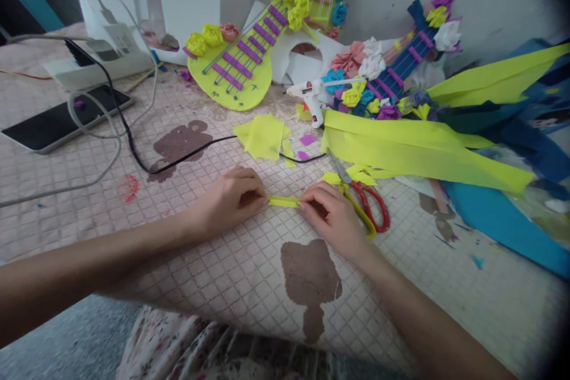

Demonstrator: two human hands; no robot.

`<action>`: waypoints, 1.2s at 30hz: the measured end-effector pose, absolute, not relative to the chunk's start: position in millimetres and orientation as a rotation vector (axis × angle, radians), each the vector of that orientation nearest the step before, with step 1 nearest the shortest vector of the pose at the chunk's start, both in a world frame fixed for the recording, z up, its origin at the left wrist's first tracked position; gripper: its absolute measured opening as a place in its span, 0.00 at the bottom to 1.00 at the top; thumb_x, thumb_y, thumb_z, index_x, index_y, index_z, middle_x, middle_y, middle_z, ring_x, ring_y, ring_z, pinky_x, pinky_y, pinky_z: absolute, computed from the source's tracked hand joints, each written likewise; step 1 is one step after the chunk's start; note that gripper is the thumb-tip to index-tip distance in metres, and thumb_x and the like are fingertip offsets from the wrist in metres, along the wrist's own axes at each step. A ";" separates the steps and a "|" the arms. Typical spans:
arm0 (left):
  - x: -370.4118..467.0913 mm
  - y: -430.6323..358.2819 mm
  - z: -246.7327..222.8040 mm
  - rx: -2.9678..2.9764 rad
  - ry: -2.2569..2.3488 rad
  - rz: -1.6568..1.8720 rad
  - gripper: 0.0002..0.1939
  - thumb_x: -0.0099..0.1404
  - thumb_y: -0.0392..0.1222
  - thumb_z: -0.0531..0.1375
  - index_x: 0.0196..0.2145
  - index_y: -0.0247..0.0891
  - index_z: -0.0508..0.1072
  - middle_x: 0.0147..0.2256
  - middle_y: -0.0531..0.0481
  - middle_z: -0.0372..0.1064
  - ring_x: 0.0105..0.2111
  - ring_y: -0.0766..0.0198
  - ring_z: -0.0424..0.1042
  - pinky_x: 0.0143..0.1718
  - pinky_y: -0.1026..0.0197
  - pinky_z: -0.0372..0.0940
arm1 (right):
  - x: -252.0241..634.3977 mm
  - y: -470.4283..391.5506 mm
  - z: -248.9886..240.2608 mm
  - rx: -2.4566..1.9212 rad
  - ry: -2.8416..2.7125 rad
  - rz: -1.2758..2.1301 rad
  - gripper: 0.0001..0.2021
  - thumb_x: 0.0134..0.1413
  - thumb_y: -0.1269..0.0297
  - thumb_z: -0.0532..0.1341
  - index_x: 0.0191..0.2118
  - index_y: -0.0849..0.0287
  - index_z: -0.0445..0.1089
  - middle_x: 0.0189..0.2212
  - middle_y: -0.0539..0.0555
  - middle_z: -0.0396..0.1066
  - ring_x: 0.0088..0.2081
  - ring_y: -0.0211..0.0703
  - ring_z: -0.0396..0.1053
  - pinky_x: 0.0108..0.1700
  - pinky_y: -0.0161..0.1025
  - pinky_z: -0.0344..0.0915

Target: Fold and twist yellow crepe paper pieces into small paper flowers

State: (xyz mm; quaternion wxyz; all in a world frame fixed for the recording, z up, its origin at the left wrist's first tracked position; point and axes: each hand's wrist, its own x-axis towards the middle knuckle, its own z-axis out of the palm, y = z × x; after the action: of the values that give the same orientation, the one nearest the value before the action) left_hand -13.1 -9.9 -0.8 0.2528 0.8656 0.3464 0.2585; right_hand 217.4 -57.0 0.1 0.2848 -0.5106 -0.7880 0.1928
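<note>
On the pale, quilted tablecloth [214, 285], the person's left hand [234, 196] and right hand [333, 214] each pinch one end of a narrow, bright-yellow strip of thin, papery material [283, 202], which lies between them, near the table's front edge. Both grips probably want to be light and level, drawing the strip straight without straining it (material this thin may well tear or pucker). Any crease is likely to come out evener if the long edges are lined up first and pressed from the middle outward. The metal scissors with red-and-yellow handles [348, 181] sit just beside the right hand, so that wrist is best kept off them.

The bright-blue sheet [499, 222] at the right runs out of view. The right hand partly covers the scissors' handles. The hands hide the strip's ends, and whether it is folded, and in how many layers, is hard to make out.
</note>
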 end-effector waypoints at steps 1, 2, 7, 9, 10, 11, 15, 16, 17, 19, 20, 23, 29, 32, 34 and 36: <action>-12.9 -8.3 -0.3 2.330 0.967 0.686 0.06 0.62 0.36 0.56 0.29 0.34 0.72 0.30 0.48 0.68 0.32 0.64 0.66 0.35 0.62 0.62 | 217.5 -55.2 1.7 -1.388 -2.090 0.540 0.04 0.57 0.71 0.57 0.31 0.58 0.65 0.31 0.51 0.65 0.34 0.39 0.65 0.37 0.38 0.63; -12.7 -6.7 0.0 2.312 0.989 0.668 0.07 0.62 0.36 0.56 0.28 0.34 0.72 0.29 0.49 0.67 0.31 0.65 0.66 0.34 0.63 0.62 | 217.6 -53.5 3.1 -1.411 -2.083 0.561 0.05 0.57 0.72 0.57 0.30 0.58 0.64 0.30 0.51 0.64 0.33 0.38 0.64 0.35 0.37 0.62; -11.4 -1.4 -1.2 2.306 1.066 0.623 0.07 0.60 0.36 0.57 0.25 0.34 0.70 0.28 0.50 0.65 0.30 0.65 0.64 0.33 0.63 0.60 | 216.9 -47.5 7.0 -1.527 -2.085 0.570 0.06 0.53 0.74 0.58 0.27 0.59 0.63 0.28 0.50 0.63 0.30 0.37 0.62 0.32 0.36 0.59; -11.5 -0.5 -2.1 2.322 1.079 0.631 0.06 0.59 0.36 0.58 0.25 0.35 0.68 0.27 0.51 0.65 0.30 0.65 0.64 0.33 0.62 0.59 | 216.0 -46.2 7.6 -1.559 -2.098 0.557 0.07 0.52 0.74 0.59 0.27 0.59 0.63 0.27 0.49 0.62 0.29 0.37 0.61 0.31 0.36 0.58; -11.7 -0.4 -2.2 2.331 1.085 0.630 0.06 0.59 0.36 0.58 0.25 0.35 0.68 0.27 0.51 0.65 0.30 0.65 0.64 0.34 0.62 0.59 | 215.3 -45.7 7.8 -1.571 -2.103 0.549 0.07 0.52 0.74 0.59 0.26 0.59 0.62 0.27 0.49 0.62 0.29 0.37 0.61 0.31 0.36 0.58; -12.1 -0.4 -2.2 2.341 1.089 0.625 0.06 0.59 0.35 0.58 0.25 0.35 0.67 0.27 0.51 0.65 0.31 0.65 0.64 0.34 0.62 0.59 | 214.7 -45.5 7.9 -1.579 -2.109 0.544 0.07 0.52 0.74 0.59 0.26 0.59 0.62 0.27 0.49 0.61 0.28 0.36 0.60 0.31 0.36 0.57; -14.2 -1.1 -0.7 2.381 1.109 0.565 0.05 0.59 0.35 0.57 0.25 0.35 0.66 0.29 0.51 0.65 0.33 0.64 0.64 0.36 0.61 0.59 | 212.3 -45.7 6.7 -1.605 -2.122 0.513 0.07 0.53 0.73 0.58 0.26 0.58 0.60 0.28 0.49 0.60 0.28 0.36 0.60 0.30 0.36 0.58; -14.7 -1.1 -0.6 2.384 1.112 0.558 0.05 0.59 0.35 0.57 0.25 0.35 0.66 0.30 0.51 0.65 0.33 0.64 0.64 0.36 0.60 0.59 | 212.0 -46.0 5.8 -1.611 -2.123 0.503 0.07 0.53 0.73 0.57 0.26 0.58 0.60 0.29 0.49 0.60 0.28 0.36 0.60 0.30 0.36 0.58; -15.3 -1.0 -0.6 2.381 1.115 0.555 0.05 0.59 0.35 0.58 0.25 0.35 0.66 0.30 0.51 0.65 0.33 0.63 0.64 0.36 0.60 0.60 | 211.9 -46.3 4.8 -1.616 -2.124 0.492 0.07 0.53 0.73 0.57 0.26 0.58 0.60 0.29 0.49 0.60 0.28 0.36 0.60 0.30 0.36 0.58; -16.7 -0.5 -1.3 2.357 1.109 0.555 0.03 0.59 0.34 0.58 0.27 0.35 0.67 0.31 0.50 0.65 0.34 0.63 0.64 0.36 0.60 0.60 | 212.2 -46.7 2.7 -1.619 -2.129 0.475 0.07 0.53 0.72 0.57 0.27 0.57 0.60 0.29 0.49 0.61 0.27 0.36 0.60 0.30 0.37 0.59; -17.5 -0.3 -1.8 2.342 1.101 0.558 0.02 0.59 0.34 0.58 0.28 0.36 0.67 0.32 0.50 0.65 0.34 0.63 0.64 0.36 0.60 0.61 | 212.5 -46.8 1.7 -1.617 -2.130 0.467 0.07 0.53 0.72 0.57 0.27 0.57 0.60 0.30 0.49 0.61 0.28 0.36 0.61 0.31 0.37 0.59; -19.2 0.0 -2.8 2.329 1.072 0.564 0.02 0.60 0.32 0.56 0.29 0.36 0.67 0.33 0.50 0.65 0.34 0.64 0.64 0.37 0.60 0.61 | 213.4 -46.8 -0.1 -1.605 -2.128 0.462 0.07 0.54 0.71 0.57 0.27 0.57 0.60 0.30 0.50 0.61 0.28 0.37 0.61 0.30 0.37 0.59; -18.3 0.9 -1.2 2.342 1.067 0.551 0.03 0.61 0.32 0.56 0.29 0.36 0.66 0.33 0.50 0.64 0.34 0.64 0.63 0.36 0.60 0.60 | 213.9 -46.6 -1.0 -1.607 -2.130 0.479 0.07 0.54 0.72 0.57 0.27 0.57 0.59 0.30 0.49 0.61 0.29 0.37 0.61 0.30 0.37 0.59; -17.2 1.6 -0.7 2.343 1.078 0.536 0.04 0.60 0.32 0.56 0.28 0.36 0.66 0.32 0.50 0.63 0.34 0.64 0.63 0.36 0.61 0.60 | 213.6 -46.6 -0.9 -1.616 -2.115 0.469 0.06 0.54 0.72 0.57 0.29 0.57 0.59 0.31 0.49 0.62 0.29 0.37 0.62 0.31 0.37 0.59; -17.0 1.7 -0.8 2.335 1.085 0.542 0.04 0.60 0.31 0.56 0.28 0.36 0.66 0.33 0.50 0.63 0.34 0.64 0.63 0.36 0.61 0.60 | 213.2 -46.4 -0.4 -1.617 -2.111 0.454 0.05 0.53 0.73 0.58 0.31 0.57 0.60 0.32 0.50 0.62 0.29 0.37 0.62 0.31 0.37 0.60; -17.3 1.5 -1.0 2.317 1.093 0.553 0.03 0.59 0.31 0.56 0.29 0.36 0.66 0.33 0.50 0.64 0.34 0.65 0.64 0.36 0.61 0.61 | 212.7 -46.1 0.4 -1.615 -2.123 0.450 0.05 0.53 0.73 0.58 0.32 0.57 0.61 0.32 0.50 0.63 0.29 0.37 0.62 0.31 0.37 0.60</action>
State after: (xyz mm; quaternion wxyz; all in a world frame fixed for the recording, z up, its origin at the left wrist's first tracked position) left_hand -17.3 1.5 -1.0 0.2572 0.8543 0.4031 0.2038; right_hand 212.7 -46.1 0.4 0.2164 -0.5827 -0.7663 0.1625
